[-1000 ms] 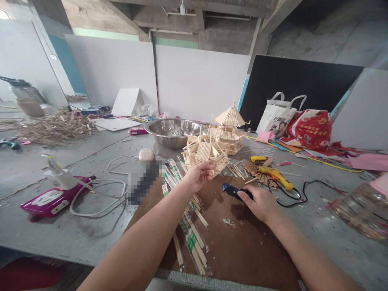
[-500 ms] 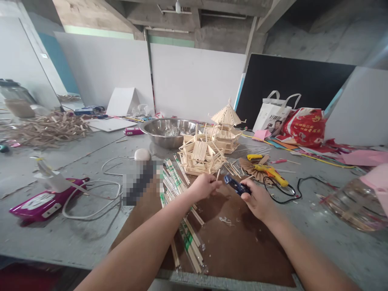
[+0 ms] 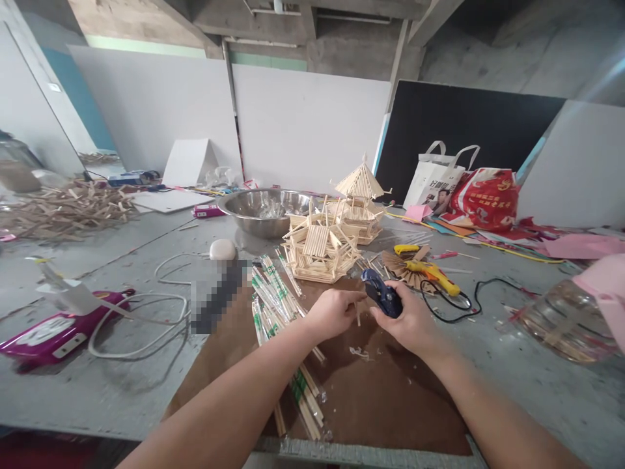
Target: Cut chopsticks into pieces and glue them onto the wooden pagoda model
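My left hand (image 3: 333,313) is closed in a pinch on a short wooden stick (image 3: 358,315) that points down over the brown board (image 3: 385,397). My right hand (image 3: 409,319) grips a dark blue cutter (image 3: 382,293), its head right next to the stick. Just beyond both hands stands a model building of wooden sticks (image 3: 319,246), with a second, roofed stick pavilion (image 3: 359,202) behind it. Wrapped chopsticks (image 3: 273,296) lie in a loose pile to the left of my left hand.
A steel bowl (image 3: 258,210) sits behind the models. A yellow glue gun (image 3: 432,273) with a black cord lies right of the models. At left are a magenta device (image 3: 46,332) with white cable and a heap of wood scraps (image 3: 63,208). Bags (image 3: 483,198) stand at the back right, a clear jar (image 3: 569,319) at right.
My left hand drew back from the stick model with a short stick. My right hand lifted the blue cutter off the board and brought it up to the stick.
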Available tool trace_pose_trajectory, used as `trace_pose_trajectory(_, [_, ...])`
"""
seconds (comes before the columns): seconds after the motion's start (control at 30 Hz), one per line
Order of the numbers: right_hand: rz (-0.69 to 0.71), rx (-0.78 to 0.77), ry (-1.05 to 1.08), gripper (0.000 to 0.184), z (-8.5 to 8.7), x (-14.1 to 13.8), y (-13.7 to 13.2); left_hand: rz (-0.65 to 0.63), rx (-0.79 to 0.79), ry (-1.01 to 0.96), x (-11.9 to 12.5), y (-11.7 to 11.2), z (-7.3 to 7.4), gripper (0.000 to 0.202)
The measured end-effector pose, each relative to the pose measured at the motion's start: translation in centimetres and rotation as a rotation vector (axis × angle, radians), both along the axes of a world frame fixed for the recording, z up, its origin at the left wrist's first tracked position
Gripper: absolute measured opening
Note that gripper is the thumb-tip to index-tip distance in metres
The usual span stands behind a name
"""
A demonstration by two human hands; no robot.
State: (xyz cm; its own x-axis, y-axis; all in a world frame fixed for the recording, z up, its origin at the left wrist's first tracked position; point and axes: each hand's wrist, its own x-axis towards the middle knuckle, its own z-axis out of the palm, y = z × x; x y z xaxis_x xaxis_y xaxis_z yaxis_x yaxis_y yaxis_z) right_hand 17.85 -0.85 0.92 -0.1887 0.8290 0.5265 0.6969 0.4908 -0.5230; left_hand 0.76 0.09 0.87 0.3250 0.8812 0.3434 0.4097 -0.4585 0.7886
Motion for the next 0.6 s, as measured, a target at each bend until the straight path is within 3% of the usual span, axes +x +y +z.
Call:
trace_pose_trajectory(0.13, [-0.014,-0.011,0.011,0.030,0.1,0.0,0.0,-0.126,-0.148,-0.097,0.3,-0.3,0.6,0.019])
trace_pose_trajectory(0.2, [-0.024,0.004,0.016,0.031,0.0,0.1,0.0,-0.128,-0.238,-0.194,0.5,-0.2,0.7,0.017])
trace_pose_trajectory(0.43, [-0.041,0.082,-0.080,0.035,-0.4,0.5,0.2,0.056,-0.422,-0.571,0.0,1.0,0.5,0.047])
trace_pose_trajectory(0.6, [-0.049,0.146,-0.113,0.034,-0.7,0.6,0.4,0.227,-0.485,-0.590,-0.5,1.6,0.3,0.021])
